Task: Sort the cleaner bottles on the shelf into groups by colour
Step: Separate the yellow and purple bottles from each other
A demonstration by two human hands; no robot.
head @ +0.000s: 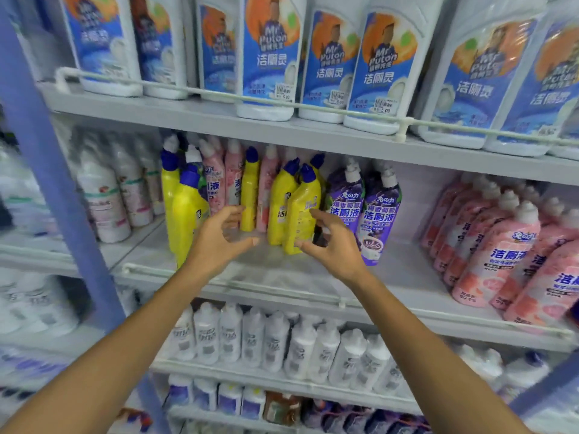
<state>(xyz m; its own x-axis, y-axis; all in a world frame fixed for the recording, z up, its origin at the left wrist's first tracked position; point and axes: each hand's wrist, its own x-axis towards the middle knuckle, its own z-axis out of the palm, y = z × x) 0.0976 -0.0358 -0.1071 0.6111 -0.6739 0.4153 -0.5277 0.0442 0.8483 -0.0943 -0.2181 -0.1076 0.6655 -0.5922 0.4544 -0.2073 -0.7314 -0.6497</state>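
- Cleaner bottles [279, 211] sit mid-frame on the middle shelf [401, 264], yellow ones jumbled with pink bottles [234, 180], so still unsorted I'd say.
- Left hand [224, 234] and right hand [333, 242] are both spread loose, holding nothing, flanking the yellow bottle [299, 220], probably lining up a grab.

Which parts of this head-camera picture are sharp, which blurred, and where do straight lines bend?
Head view: the yellow bottles and purple bottles mid-shelf are sharpest; the white bottles at the left edge are smeared; the upper shelf rail bows from wide-angle distortion.
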